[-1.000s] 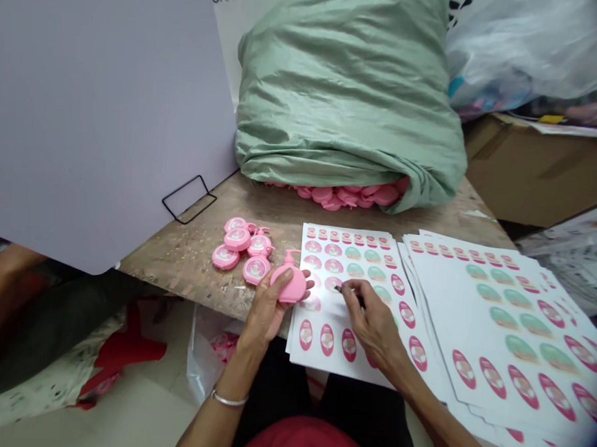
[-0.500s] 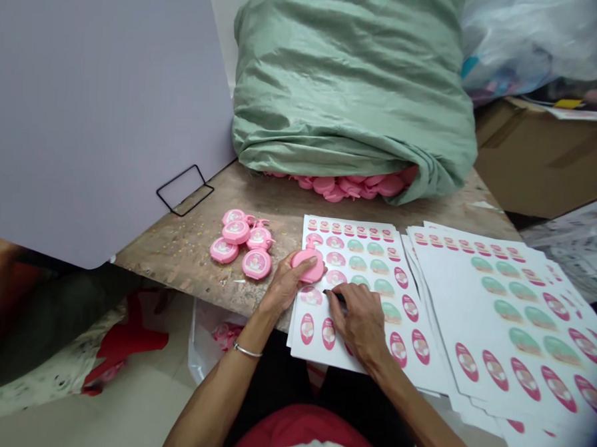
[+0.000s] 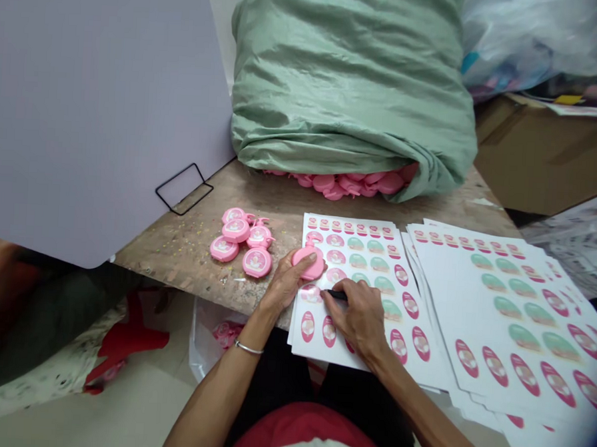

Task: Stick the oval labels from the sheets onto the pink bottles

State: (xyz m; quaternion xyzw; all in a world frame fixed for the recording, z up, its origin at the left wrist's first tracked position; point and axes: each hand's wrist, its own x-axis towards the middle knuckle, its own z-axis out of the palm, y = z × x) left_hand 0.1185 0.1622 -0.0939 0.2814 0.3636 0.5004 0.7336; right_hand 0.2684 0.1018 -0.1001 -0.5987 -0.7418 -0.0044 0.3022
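Evidently it all turned on how the tool [image 3: 337, 295] met the sticker [image 3: 309, 293]: the tip pointed left, at or just beside the sticker's right-hand edge; whether the two touched, I could not tell. The right hand [image 3: 361, 313] had its thumb and forefinger narrowed on the tool, the other fingers curled to the right of the sticker; the black shaft lay roughly crosswise over the sheet [image 3: 316, 348], and the sticker's long axis ran crosswise too, nearly in line with it.

The left hand [image 3: 286, 283] held the pink bottle [image 3: 308, 264] just beyond the sticker, over the left part of the sheet; its thumb lay on the near left of the body and a fingertip showed at the right edge, while the rest of the grip was hidden; the pump pointed away from the person, the upper face was plain, and the long axis stood almost square to the sticker's. Of the two, the right hand reached nearest, through its tool, with the left thumb close by; the labelled bottles [image 3: 236, 231] lay on the table [image 3: 191, 264] to the left, well apart from the tip; a green bag [image 3: 356, 86] stood beyond.
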